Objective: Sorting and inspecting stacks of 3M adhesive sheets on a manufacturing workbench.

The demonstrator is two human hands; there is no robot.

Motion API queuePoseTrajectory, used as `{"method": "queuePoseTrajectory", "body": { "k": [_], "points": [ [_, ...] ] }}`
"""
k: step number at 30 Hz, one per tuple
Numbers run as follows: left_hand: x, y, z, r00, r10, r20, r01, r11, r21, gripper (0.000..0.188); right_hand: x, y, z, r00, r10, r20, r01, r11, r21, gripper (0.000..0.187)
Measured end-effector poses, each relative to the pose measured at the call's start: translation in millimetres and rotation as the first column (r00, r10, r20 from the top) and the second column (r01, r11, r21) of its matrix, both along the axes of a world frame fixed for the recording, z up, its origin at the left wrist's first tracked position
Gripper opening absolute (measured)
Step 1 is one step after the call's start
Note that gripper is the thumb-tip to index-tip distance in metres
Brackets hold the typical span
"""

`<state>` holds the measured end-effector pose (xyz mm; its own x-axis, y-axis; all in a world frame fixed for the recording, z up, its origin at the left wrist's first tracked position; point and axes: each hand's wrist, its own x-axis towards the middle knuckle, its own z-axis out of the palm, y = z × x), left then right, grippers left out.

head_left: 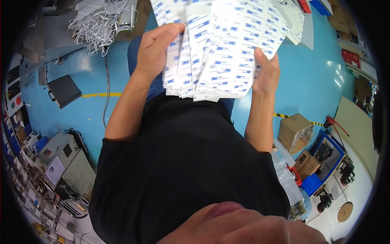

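A fanned stack of white sheets with repeated blue print (231, 61) spreads in front of my body, its layers overlapping unevenly. My left hand (156, 49) is closed on the stack's left side, with thumb and finger at the edge of the upper sheets. At the right edge, my right hand (266, 73) grips the sheets with the thumb up and the other fingers mostly hidden underneath. More white printed sheets (294, 20) lie just beyond, at the upper right.
A tangled heap of white strips (93, 28) lies at the far left, with a dark cable (107, 81) hanging below it. A black case (64, 91) rests on the blue floor. To the right are an open cardboard box (294, 128) and a blue bin (311, 184).
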<state>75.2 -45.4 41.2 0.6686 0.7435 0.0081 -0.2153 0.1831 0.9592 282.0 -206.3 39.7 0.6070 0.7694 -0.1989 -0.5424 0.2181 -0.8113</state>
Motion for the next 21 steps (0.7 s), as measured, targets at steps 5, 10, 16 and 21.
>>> {"method": "queuePoseTrajectory", "body": {
  "k": [5, 10, 16, 21],
  "points": [
    [-2, -11, 1, 0.984, -0.019, -0.175, 0.028, 0.999, 0.046, 0.017, -12, -2, 1, 0.996, -0.039, 0.08, 0.044, 0.997, -0.067, 0.061],
    [-4, -10, -3, 0.991, -0.04, -0.126, 0.04, 0.999, 0.003, 0.017, 0, -15, -12, 0.998, -0.054, -0.018, 0.055, 0.991, 0.123, 0.064],
    [-11, 2, -2, 0.995, -0.028, -0.092, 0.026, 0.999, -0.019, 0.016, 8, -27, -30, 0.982, -0.152, -0.114, 0.173, 0.961, 0.213, 0.05],
    [-12, -3, -3, 0.997, -0.032, -0.065, 0.03, 0.999, -0.025, 0.017, 30, -50, -40, 0.988, -0.106, -0.115, 0.133, 0.956, 0.262, 0.044]
  ]
}}
